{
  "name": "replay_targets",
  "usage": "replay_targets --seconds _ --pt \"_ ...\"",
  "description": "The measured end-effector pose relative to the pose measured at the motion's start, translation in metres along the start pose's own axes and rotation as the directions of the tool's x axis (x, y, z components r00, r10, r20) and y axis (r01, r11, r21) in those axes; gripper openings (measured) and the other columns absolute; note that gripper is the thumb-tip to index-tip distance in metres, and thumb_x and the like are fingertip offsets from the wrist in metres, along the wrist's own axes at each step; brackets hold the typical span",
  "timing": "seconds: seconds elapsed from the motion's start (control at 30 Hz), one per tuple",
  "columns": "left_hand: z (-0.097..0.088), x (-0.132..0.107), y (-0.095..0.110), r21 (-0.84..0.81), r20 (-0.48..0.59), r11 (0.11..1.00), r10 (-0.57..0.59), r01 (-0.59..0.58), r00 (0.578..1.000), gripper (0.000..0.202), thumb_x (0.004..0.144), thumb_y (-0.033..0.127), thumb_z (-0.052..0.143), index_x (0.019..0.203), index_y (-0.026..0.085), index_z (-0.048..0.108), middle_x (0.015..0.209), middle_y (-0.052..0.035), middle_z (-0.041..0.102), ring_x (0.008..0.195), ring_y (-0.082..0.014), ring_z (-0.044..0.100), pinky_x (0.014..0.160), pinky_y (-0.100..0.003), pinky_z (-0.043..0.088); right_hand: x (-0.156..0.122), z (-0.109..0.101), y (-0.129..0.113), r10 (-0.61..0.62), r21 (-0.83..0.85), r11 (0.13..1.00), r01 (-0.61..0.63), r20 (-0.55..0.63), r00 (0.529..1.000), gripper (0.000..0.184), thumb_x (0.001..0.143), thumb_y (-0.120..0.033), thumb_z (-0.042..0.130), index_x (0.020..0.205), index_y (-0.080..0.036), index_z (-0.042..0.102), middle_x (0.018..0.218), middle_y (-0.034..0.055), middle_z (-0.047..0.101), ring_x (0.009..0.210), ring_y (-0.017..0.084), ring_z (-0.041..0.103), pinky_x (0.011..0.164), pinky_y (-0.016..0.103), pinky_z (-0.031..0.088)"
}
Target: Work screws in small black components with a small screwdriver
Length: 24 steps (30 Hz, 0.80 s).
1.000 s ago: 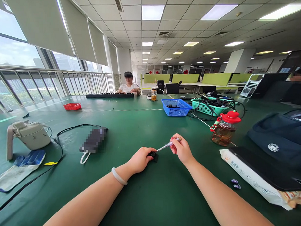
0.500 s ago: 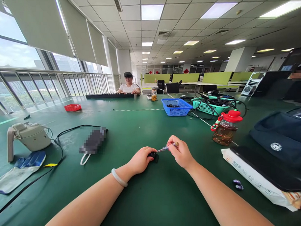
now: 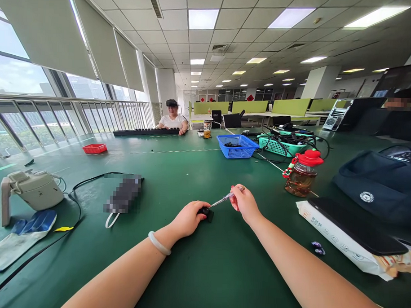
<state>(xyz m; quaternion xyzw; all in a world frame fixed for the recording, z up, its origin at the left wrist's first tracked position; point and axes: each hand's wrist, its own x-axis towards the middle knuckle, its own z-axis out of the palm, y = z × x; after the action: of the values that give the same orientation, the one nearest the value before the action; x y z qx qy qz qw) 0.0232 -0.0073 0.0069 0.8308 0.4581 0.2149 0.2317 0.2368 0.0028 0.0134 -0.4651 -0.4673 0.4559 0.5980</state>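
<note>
My left hand (image 3: 189, 217) is closed on a small black part (image 3: 206, 213) and presses it to the green table (image 3: 198, 171). My right hand (image 3: 244, 202) pinches the clear handle of a small screwdriver (image 3: 224, 198). Its metal tip slants down to the left and meets the black part. A pale bangle sits on my left wrist.
A red-lidded jar (image 3: 301, 173) stands to the right, beside a white packet with a black phone (image 3: 354, 226) on it and a dark blue bag (image 3: 376, 187). Left lie a cable, a blurred dark object (image 3: 123, 194), a beige device (image 3: 32, 190). Baskets (image 3: 237, 146) and a seated person (image 3: 171, 117) are far back.
The right hand shifted slightly on the screwdriver handle while its tip stayed on the black part. The left hand kept its hold. The camera turned a little.
</note>
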Motion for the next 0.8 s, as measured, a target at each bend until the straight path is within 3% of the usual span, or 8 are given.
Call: replay_targets --seconds 0.23,0.5,0.8 --pt "0.000 0.000 0.001 -0.008 -0.001 1.000 -0.002 0.002 1.000 0.037 0.082 0.015 0.056 0.117 0.025 0.064 0.119 -0.0038 0.067 0.110 -0.0226 0.061 0.102 -0.036 0.046 -0.002 -0.001 -0.001 0.055 -0.056 0.997 -0.056 -0.034 0.998 0.030 0.080 -0.037 0.056 0.062 -0.023 0.037 0.043 -0.0075 0.045 0.031 0.006 0.034 0.035 0.021 0.023" --pt "-0.003 0.000 0.006 -0.013 0.007 0.999 -0.031 0.031 1.000 0.039 0.082 0.013 0.056 0.118 0.024 0.063 0.119 -0.0043 0.068 0.110 -0.0225 0.061 0.102 -0.036 0.046 -0.014 0.000 -0.015 -0.150 -0.142 0.975 0.173 0.157 0.976 0.020 0.079 -0.033 0.054 0.067 -0.021 0.044 0.050 -0.0068 0.049 0.040 0.007 0.040 0.041 0.020 0.031" --pt "-0.003 -0.001 0.006 -0.017 0.012 1.000 -0.016 0.016 1.000 0.035 0.082 0.014 0.055 0.114 0.024 0.064 0.116 -0.0037 0.068 0.107 -0.0224 0.061 0.100 -0.036 0.047 0.001 -0.004 0.005 0.069 0.029 0.997 -0.069 0.002 0.998 0.032 0.079 -0.045 0.062 0.066 -0.022 0.043 0.044 -0.0071 0.047 0.032 0.006 0.034 0.034 0.021 0.023"
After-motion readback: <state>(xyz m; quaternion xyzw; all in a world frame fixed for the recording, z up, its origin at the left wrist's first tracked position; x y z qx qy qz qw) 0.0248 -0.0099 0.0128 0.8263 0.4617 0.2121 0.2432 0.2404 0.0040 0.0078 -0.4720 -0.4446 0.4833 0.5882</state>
